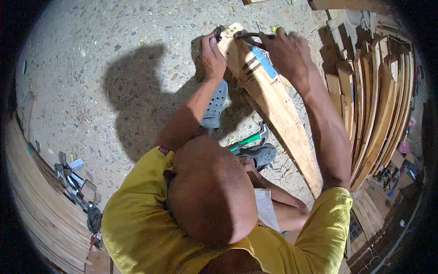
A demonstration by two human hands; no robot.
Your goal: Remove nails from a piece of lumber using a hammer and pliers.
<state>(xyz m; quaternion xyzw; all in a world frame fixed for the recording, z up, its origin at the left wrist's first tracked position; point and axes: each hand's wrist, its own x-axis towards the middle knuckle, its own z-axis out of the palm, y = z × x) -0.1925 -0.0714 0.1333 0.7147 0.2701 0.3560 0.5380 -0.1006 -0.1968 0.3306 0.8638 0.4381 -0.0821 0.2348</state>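
A long wooden plank [284, 106] slants from its far end near my hands down to the right. At that far end, my left hand [214, 58] grips the plank's left edge, with a small dark item at the fingertips that I cannot make out. My right hand [289, 51] is closed around the dark handles of pincers or pliers [251, 35]. Their jaws meet the plank's surface close to some small dark holes or nails. A blue patch [265, 63] marks the plank's right side beside dark stripes. Below it, a claw hammer [251, 138] with a green handle lies by my foot.
Many boards [376, 102] stand stacked at the right. Long planks [41, 212] lie at the lower left, beside a heap of tools and scraps [77, 181]. My grey perforated clogs [215, 104] rest on rough, littered concrete ground [78, 85].
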